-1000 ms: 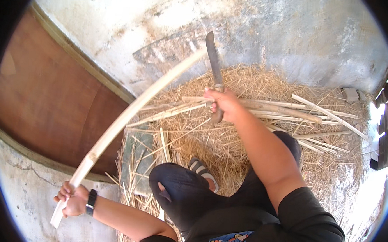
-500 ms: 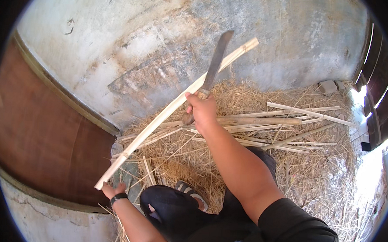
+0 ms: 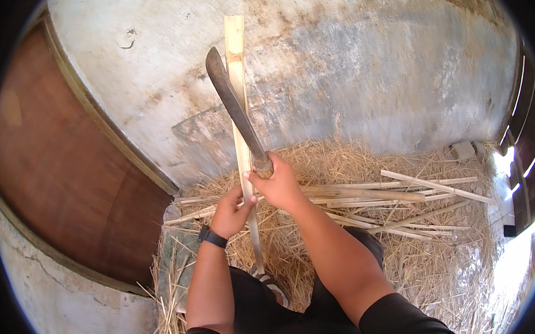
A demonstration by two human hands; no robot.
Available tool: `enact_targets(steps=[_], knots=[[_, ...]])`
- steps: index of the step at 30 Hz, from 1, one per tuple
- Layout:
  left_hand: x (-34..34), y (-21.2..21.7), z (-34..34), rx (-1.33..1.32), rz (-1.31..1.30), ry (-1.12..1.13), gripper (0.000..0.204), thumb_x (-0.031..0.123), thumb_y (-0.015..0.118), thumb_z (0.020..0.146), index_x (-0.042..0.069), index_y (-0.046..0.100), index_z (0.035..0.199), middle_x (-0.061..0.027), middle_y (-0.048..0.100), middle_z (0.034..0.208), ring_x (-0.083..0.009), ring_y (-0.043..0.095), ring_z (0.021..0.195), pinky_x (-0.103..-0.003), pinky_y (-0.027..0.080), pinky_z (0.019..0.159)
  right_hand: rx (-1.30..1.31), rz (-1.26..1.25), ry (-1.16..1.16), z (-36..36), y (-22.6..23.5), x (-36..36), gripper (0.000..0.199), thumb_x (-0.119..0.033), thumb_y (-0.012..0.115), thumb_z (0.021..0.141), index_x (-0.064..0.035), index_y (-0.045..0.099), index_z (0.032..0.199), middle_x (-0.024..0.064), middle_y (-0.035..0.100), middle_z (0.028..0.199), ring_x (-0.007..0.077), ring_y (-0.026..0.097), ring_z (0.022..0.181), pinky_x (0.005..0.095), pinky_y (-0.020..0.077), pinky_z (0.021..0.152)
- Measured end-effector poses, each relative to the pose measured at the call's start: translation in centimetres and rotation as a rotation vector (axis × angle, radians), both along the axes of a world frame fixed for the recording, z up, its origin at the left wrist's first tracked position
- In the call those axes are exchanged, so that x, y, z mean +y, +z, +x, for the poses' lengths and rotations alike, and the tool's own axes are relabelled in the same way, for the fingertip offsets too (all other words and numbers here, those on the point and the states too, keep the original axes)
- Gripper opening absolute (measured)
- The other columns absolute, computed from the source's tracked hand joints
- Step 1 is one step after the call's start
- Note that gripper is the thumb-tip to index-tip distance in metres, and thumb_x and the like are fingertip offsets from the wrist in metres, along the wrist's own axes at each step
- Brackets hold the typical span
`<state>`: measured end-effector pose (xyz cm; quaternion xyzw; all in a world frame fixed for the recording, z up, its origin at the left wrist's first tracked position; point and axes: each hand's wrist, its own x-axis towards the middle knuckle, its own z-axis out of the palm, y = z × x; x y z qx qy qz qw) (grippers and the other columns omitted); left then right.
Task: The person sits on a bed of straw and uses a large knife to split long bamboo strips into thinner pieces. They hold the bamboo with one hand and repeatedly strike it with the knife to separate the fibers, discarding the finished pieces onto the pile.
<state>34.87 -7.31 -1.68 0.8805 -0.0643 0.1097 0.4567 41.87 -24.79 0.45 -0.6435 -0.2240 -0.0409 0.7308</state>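
Note:
A long pale split-bamboo strip stands nearly upright before me, its top against the view of the wall and its lower end down by my sandal. My left hand, a dark watch on its wrist, grips the strip at about its lower third. Just above and to the right, my right hand is closed round the wooden handle of a machete. Its thumb reaches the strip's edge. The dark blade points up and to the left, crossing in front of the strip.
Several bamboo strips lie in a loose pile on straw and shavings. Beyond rises a stained plaster wall. A brown panel in a wooden frame is at the left. A grey block sits at the far right.
The strip has swung from a slant to nearly upright. My left hand has moved from its lower end up toward my right hand. The machete blade now tilts left instead of right.

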Motion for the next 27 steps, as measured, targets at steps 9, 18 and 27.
enact_targets(steps=[9,18,27], knots=[[0.2,0.3,1.4,-0.125,-0.233,0.082,0.022,0.015,0.061,0.103,-0.001,0.068,0.116,-0.0056,0.072,0.097,-0.0152,0.069,0.090,-0.031,0.056,0.080,0.066,-0.066,-0.085,-0.9,3.0,-3.8,0.031,-0.023,0.078,0.089,-0.0054,0.061,0.107,0.0034,0.067,0.083,0.0138,0.065,0.073,0.0320,0.0533,0.069],[3.1,-0.4,0.9,-0.326,-0.112,0.372,0.025,0.015,0.066,0.100,-0.004,0.069,0.116,-0.0128,0.065,0.105,-0.0175,0.071,0.083,-0.030,0.057,0.072,0.191,-0.303,0.045,-1.3,2.4,-6.0,0.052,-0.031,0.076,0.090,0.0018,0.057,0.125,0.0079,0.066,0.080,0.0173,0.066,0.068,0.0350,0.0515,0.063],[4.5,-2.3,-0.5,-0.483,-0.132,0.570,0.020,0.010,0.071,0.090,-0.002,0.069,0.106,-0.0072,0.068,0.085,-0.0112,0.063,0.070,-0.027,0.050,0.060,-0.040,-0.453,0.239,-2.8,0.1,-3.0,0.051,-0.036,0.079,0.087,0.0026,0.062,0.115,0.0093,0.063,0.080,0.0194,0.060,0.070,0.0358,0.0478,0.065]])
